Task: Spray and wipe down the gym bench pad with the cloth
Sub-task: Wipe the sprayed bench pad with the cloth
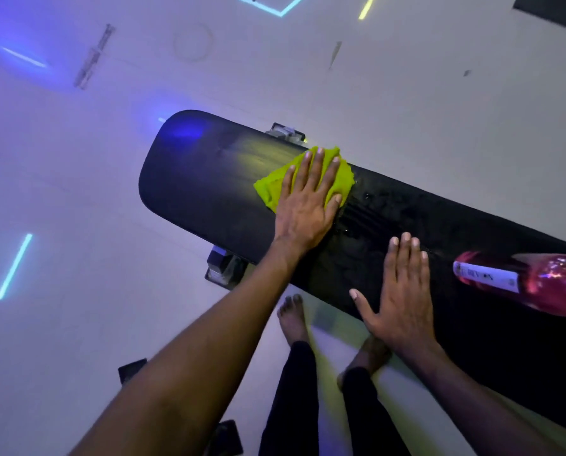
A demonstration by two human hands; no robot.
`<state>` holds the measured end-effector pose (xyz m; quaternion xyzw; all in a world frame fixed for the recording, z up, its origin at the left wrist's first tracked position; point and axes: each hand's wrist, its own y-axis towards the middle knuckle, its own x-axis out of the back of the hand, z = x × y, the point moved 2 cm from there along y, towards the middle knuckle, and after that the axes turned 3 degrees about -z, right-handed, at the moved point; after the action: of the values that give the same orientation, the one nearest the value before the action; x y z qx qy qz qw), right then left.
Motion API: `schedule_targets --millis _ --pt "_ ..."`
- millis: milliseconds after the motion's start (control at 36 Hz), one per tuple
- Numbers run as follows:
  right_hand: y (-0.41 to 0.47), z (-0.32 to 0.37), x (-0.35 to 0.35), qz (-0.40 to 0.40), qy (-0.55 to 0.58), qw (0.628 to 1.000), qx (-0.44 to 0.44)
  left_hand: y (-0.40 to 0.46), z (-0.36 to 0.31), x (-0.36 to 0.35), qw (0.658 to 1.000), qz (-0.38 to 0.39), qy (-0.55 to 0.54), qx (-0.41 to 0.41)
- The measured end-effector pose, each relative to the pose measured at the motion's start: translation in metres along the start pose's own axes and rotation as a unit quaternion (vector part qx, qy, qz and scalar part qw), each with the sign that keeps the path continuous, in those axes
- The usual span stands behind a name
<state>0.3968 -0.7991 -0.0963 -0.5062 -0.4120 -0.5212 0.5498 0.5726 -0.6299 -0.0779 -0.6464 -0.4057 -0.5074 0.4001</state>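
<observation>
A long black bench pad (202, 185) runs from the centre left to the lower right. A yellow-green cloth (270, 189) lies on it near its rounded far end. My left hand (308, 199) lies flat on the cloth, fingers stretched out, pressing it onto the pad. Wet streaks and droplets glisten on the pad just right of the cloth. My right hand (403, 297) rests flat on the pad's near edge, fingers apart, holding nothing. A pink spray bottle (538, 281) with a white label lies on its side on the pad at the right, apart from both hands.
The bench's metal frame feet (224, 266) stick out from under the pad on a pale floor lit by blue and green light strips. My bare feet (293, 319) stand beside the bench's near side. Two dark flat objects (131, 370) lie on the floor at the lower left.
</observation>
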Motion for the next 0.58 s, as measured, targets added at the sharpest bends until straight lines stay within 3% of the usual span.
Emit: schedule_targets --millis 111,167,306,417,500,583 --pt "-0.009 -0.007 -0.002 -0.006 0.01 1.0 -0.004 0.005 -0.045 0.001 0.993 -0.02 -0.025 0.115" --pt "-0.014 -0.011 -0.004 -0.007 0.008 1.0 -0.006 0.008 -0.066 0.002 0.991 -0.009 -0.041 0.126" --pt "-0.026 -0.018 -0.008 -0.011 0.012 1.0 -0.006 -0.011 -0.108 -0.007 0.997 0.029 -0.024 -0.063" --pt "-0.029 -0.019 -0.009 -0.016 0.015 1.0 -0.003 -0.035 -0.076 -0.01 0.981 0.033 0.021 -0.192" --pt "-0.029 -0.019 -0.009 -0.015 0.017 1.0 -0.001 -0.046 -0.03 -0.004 0.98 0.024 0.054 -0.191" --pt "-0.03 -0.02 -0.008 -0.014 0.017 1.0 0.001 -0.064 0.01 0.003 0.993 0.007 0.072 -0.093"
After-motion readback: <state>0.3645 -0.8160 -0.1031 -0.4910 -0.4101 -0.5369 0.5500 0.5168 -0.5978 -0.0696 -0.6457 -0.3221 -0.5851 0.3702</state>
